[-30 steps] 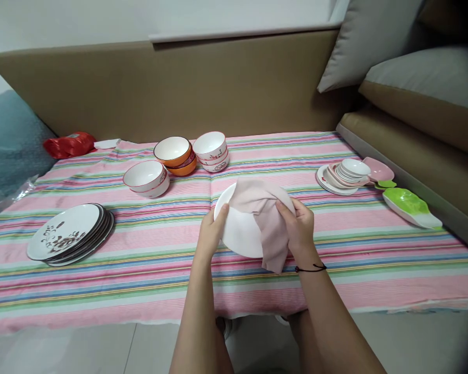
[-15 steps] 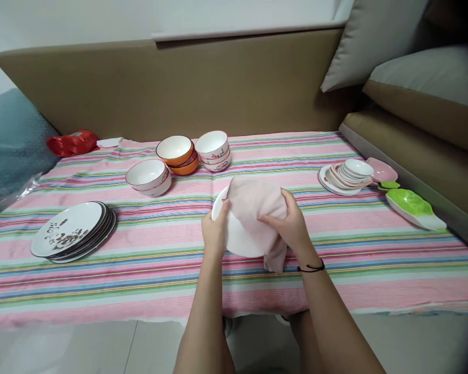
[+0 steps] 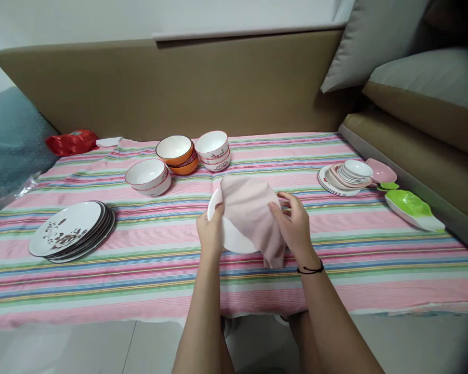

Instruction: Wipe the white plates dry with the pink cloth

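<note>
A white plate (image 3: 236, 238) is held up over the striped cloth, tilted toward me. My left hand (image 3: 210, 228) grips its left edge, thumb on the upper face, and also pins a corner of a pale pink cloth (image 3: 247, 202). The pink cloth drapes across most of the plate and hangs below its lower right edge. At the right rim, my right hand (image 3: 294, 223) pinches the cloth between thumb and fingers. The plate's right edge is mostly hidden under the cloth.
On the striped tablecloth (image 3: 148, 280), a stack of flower-patterned plates (image 3: 72, 228) lies left. White bowls (image 3: 148, 176), orange-sided bowls (image 3: 175, 150) and more patterned bowls (image 3: 212, 148) stand behind. Small dishes (image 3: 345, 176) and a green leaf-shaped dish (image 3: 411, 208) are right. Sofa cushions (image 3: 425, 83) border it.
The plate and both hands have shifted slightly left. My right thumb has moved up and outward over the cloth, and the cloth lies differently, baring more of the plate's lower left.
</note>
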Motion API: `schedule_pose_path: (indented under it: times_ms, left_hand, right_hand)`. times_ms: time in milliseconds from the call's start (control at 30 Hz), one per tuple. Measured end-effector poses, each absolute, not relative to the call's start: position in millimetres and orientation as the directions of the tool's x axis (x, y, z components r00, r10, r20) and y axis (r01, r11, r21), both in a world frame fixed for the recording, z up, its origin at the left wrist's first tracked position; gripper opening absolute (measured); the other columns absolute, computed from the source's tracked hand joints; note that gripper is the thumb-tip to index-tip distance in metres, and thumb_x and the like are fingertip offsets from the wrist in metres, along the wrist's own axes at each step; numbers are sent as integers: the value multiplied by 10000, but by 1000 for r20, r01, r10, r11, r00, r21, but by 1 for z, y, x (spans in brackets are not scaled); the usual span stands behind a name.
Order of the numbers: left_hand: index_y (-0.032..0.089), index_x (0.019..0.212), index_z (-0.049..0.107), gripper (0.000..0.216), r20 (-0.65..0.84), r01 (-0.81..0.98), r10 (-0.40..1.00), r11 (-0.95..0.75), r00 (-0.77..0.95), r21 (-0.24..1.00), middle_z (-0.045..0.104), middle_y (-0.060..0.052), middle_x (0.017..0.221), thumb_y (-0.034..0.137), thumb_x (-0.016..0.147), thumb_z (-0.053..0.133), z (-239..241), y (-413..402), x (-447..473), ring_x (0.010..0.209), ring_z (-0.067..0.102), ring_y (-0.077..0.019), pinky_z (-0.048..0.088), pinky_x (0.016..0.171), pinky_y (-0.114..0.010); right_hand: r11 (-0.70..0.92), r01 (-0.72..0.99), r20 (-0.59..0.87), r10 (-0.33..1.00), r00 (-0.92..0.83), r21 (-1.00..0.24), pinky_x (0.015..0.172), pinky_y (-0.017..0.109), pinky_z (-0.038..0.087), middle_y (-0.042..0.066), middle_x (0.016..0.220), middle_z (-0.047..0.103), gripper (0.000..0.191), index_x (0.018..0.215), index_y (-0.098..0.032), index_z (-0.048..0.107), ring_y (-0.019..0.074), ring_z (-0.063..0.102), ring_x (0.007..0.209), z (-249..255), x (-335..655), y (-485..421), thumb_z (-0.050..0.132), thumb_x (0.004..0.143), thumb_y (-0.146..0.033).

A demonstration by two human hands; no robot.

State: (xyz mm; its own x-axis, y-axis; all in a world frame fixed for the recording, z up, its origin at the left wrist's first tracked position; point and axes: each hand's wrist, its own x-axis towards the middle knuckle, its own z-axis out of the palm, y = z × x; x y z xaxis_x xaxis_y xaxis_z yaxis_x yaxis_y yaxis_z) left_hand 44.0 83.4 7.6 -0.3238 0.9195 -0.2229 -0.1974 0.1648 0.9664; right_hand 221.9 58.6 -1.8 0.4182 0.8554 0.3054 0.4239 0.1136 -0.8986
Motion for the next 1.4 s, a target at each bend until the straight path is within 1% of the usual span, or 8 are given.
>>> schedule_pose_path:
  times_ms: [233,433,633,767,933,1133,1267,1400]
  left_hand:
    - [113,741,631,423,-323,-387,809,129,-491,913,591,-32,674,494,586,729,10,85,51,599,555,-155,438,543,-271]
    - [108,760,648,417,-323,-352,783,142,-532,925,613,-52,716,469,576,746,14,86,47,628,573,-165,453,553,-276]
    - [120,623,596,406,-253,-164,917,210,-310,964,512,4,545,491,569,754,7,84,49,494,470,-117,363,471,-244]
    - [133,591,587,419,-198,-79,966,187,-166,979,489,14,515,531,618,717,4,76,63,494,453,-111,346,475,-234]
    - [128,729,662,602,-262,-202,946,224,-189,954,609,-48,616,699,752,474,5,72,71,598,570,-171,436,546,-265]
    - [126,871,677,627,-286,-325,890,169,-356,930,692,-107,902,695,788,427,-10,81,73,856,647,-220,497,737,-299]
    - [138,944,666,649,-278,-371,905,149,-323,917,677,-118,1038,711,795,399,-15,83,73,988,631,-224,490,824,-298]
    - [151,943,676,683,-245,-294,930,162,-274,942,683,-127,1018,734,798,351,-14,80,72,997,631,-234,488,820,-283]
  right_hand:
    - [46,193,112,930,350,-980,762,346,494,65,974,676,338,992,-188,617,214,620,896,4,213,55,608,786,-456]
    - [214,388,384,813,439,-896,921,396,478,81,1172,604,380,1141,-208,572,216,553,1103,3,210,57,610,798,-366]
    - [332,767,673,719,171,-549,1090,520,290,93,1374,469,379,1224,-223,544,273,308,1355,5,206,58,532,861,-332]
    - [320,859,592,806,-24,-400,1108,551,212,54,1494,325,406,1317,-241,485,273,183,1414,6,196,56,395,933,-337]
    - [292,902,487,867,-108,-319,1130,535,142,47,1552,159,543,1448,-220,306,277,56,1435,3,184,53,353,943,-414]
    - [342,899,343,908,-241,-274,1132,539,122,17,1554,146,532,1469,-252,250,270,58,1436,-7,163,45,286,962,-409]
    - [385,884,319,900,-296,-266,1143,510,118,-13,1553,149,496,1467,-265,251,241,55,1438,-7,155,43,225,978,-345]
    - [312,905,365,910,-197,-289,1132,535,110,0,1553,152,521,1467,-286,245,264,55,1436,-6,159,49,291,963,-411]
